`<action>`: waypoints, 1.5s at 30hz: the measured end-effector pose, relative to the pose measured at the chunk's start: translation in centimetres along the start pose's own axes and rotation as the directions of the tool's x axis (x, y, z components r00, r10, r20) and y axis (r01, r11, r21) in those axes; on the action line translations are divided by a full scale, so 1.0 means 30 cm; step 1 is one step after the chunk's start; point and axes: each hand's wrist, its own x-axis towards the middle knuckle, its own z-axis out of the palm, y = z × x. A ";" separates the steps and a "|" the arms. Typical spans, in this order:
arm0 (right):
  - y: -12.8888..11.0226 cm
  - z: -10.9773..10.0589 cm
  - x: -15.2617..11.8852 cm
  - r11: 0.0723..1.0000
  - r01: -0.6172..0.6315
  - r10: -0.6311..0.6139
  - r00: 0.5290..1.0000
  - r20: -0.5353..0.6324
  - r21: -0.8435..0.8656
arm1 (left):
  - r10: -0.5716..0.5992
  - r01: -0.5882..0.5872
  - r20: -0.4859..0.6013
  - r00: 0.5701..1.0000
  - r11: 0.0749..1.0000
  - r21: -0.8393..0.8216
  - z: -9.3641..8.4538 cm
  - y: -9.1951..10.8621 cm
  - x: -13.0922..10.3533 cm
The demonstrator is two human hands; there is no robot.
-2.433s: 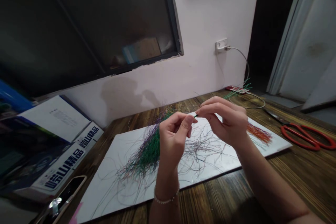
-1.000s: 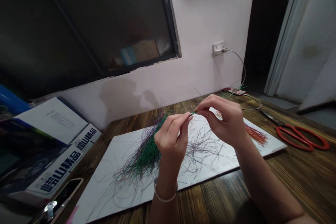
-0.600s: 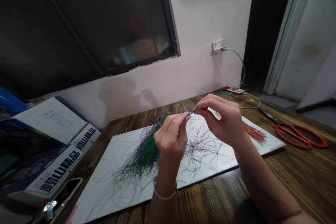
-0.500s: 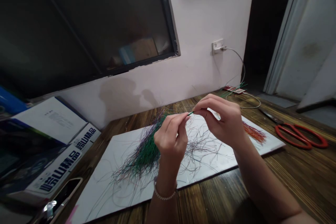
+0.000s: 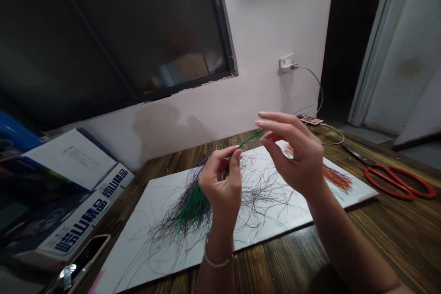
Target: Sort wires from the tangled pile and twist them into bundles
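Observation:
A slim green strand of wire, perhaps several twisted together, rises from the pinch of my left hand toward the right. Thumb and forefinger of that hand close on its lower end. My right hand is at the strand's upper end, fingers stretched and apart from the thumb; whether it touches the strand is hard to tell. Below and behind my left hand, a loose heap of green and purple wires lies on a white board. Thin dark wires are scattered between my hands.
Orange-red wires lie at the board's right end. Red-handled scissors rest on the wooden table. Behind are a red-and-white device and a cable. Boxes and a phone stand at left.
My right hand has moved slightly up and away from my left, and its fingers have spread from a pinch. More of the green strand shows between the hands.

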 end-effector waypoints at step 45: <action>0.012 0.076 -0.014 0.743 -0.440 0.524 0.851 -0.031 0.505 | -0.125 0.136 0.210 0.970 0.990 -0.039 -0.031 0.002 0.042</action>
